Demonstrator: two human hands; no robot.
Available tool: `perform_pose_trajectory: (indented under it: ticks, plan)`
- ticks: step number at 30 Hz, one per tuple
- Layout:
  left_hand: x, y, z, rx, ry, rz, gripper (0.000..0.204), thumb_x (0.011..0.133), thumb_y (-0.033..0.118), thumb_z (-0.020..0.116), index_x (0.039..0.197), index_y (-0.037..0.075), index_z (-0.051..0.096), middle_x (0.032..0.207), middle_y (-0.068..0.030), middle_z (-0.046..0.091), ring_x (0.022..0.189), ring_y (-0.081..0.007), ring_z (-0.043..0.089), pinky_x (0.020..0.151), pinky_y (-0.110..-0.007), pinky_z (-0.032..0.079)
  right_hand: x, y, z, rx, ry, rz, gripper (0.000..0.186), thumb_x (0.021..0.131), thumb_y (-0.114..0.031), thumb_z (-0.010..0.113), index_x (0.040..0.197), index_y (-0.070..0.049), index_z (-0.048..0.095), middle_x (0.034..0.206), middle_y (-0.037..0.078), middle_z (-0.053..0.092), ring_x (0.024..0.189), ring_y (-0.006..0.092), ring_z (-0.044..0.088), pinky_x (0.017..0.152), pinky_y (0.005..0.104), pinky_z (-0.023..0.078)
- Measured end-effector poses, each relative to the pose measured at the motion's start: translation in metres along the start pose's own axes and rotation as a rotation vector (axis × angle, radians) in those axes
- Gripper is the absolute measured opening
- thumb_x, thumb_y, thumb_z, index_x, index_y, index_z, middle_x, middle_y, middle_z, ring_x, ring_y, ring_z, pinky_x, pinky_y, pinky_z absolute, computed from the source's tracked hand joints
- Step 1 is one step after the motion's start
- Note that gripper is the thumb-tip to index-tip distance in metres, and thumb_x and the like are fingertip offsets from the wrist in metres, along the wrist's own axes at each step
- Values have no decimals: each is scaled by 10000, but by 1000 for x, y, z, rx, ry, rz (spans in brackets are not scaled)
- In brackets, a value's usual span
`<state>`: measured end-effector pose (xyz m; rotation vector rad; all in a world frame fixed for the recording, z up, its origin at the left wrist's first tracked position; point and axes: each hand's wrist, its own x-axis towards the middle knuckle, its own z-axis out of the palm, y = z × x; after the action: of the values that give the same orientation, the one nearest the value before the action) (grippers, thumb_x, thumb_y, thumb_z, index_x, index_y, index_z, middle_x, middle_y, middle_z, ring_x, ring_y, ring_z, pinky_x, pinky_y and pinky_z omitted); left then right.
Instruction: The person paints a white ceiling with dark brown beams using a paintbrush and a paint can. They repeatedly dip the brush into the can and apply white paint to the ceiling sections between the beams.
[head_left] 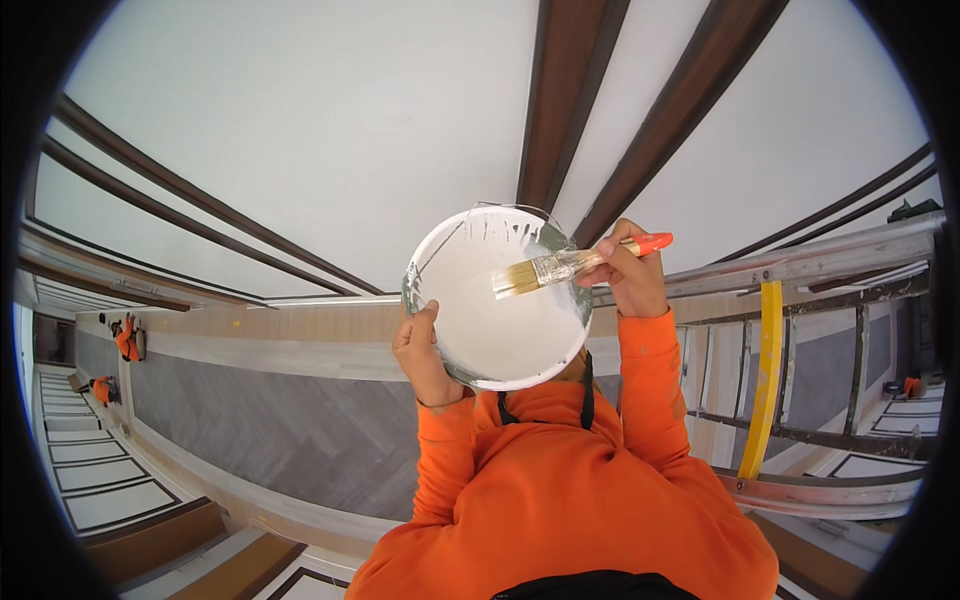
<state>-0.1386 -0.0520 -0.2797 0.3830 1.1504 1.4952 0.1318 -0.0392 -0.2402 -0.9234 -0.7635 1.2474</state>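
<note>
My left hand (420,360) grips the rim of a round bucket (500,340) of white paint, with grey smears around its edge and a thin wire handle at the far side. My right hand (625,265) holds a paintbrush (560,266) with a red-tipped handle and a metal band. The brush's pale bristles, coated in paint at the tip, are over the bucket's right half; whether they touch the paint I cannot tell. Both my forearms are in orange sleeves.
A white panelled wall (300,150) with dark brown trims rises ahead. A paint-spattered metal ladder (856,370) with a yellow bar (765,380) stands at my right. Below lies grey herringbone flooring (280,430) with pale borders. People in orange (128,342) work far to the left.
</note>
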Motion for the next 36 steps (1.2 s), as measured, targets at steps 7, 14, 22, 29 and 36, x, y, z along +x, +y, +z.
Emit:
perform_pose_trajectory:
  ticks: [7, 14, 22, 29, 36]
  plan:
    - [-4, 6, 8, -21, 29, 23, 446, 885, 114, 719, 584, 133, 391, 617, 59, 385, 560, -64, 344, 520, -265, 299, 0, 2, 9, 172, 102, 3, 225, 965, -176, 657, 803, -114, 513, 613, 56, 646, 475, 141, 627, 490, 317, 621]
    - [-2, 5, 7, -17, 37, -2, 445, 886, 103, 711, 581, 134, 389, 614, 65, 376, 571, -63, 354, 530, -263, 315, 1, 2, 10, 330, 169, 34, 199, 972, -230, 671, 872, -117, 541, 605, 28, 643, 476, 136, 636, 461, 311, 609]
    - [-11, 20, 22, -45, 2, -47, 281, 903, 99, 680, 664, 96, 532, 660, 61, 423, 590, -62, 394, 549, -248, 364, 1, 3, -3, 486, -231, -105, 166, 1005, -201, 625, 977, -69, 528, 783, 103, 655, 624, 191, 694, 551, 339, 655]
    - [-6, 24, 22, -12, -105, -57, 270, 923, 144, 621, 712, 122, 455, 724, 50, 395, 668, -77, 431, 610, -264, 415, -1, -10, -1, 557, -423, -209, 180, 922, -61, 703, 1024, -32, 557, 995, 174, 598, 894, 312, 720, 685, 415, 694]
    - [-7, 26, 18, -108, -146, -81, 157, 928, 84, 620, 777, 76, 576, 728, 42, 490, 648, -76, 471, 617, -254, 437, 4, -10, 5, 565, -467, -385, 206, 891, 26, 727, 1048, -72, 637, 1083, 177, 588, 1080, 381, 683, 831, 458, 684]
